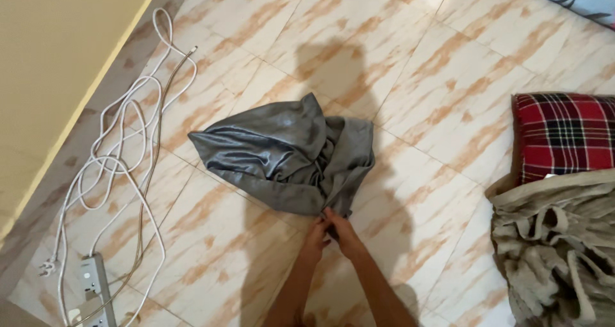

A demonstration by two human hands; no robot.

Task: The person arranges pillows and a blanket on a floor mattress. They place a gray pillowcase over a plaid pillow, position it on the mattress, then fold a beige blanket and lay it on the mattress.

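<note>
At the near edge of the tiled floor: left hand and right hand, both pinched shut on one corner of a grey satin cloth. Cloth lies crumpled on the floor; likely light, limp, slippery; best gripped at corners or hems. Nearby: white cable, plaid cushion.

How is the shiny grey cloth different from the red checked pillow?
The grey cloth is plain, shiny and crumpled in a heap; the red checked pillow has a plaid pattern and lies flat and smooth. The grey cloth lies in the middle of the tiled floor, gripped at its near edge by both hands, left hand and right hand; the pillow sits at the right edge, untouched, partly under a beige fringed cloth. Both are fabric, down on the floor.
</note>
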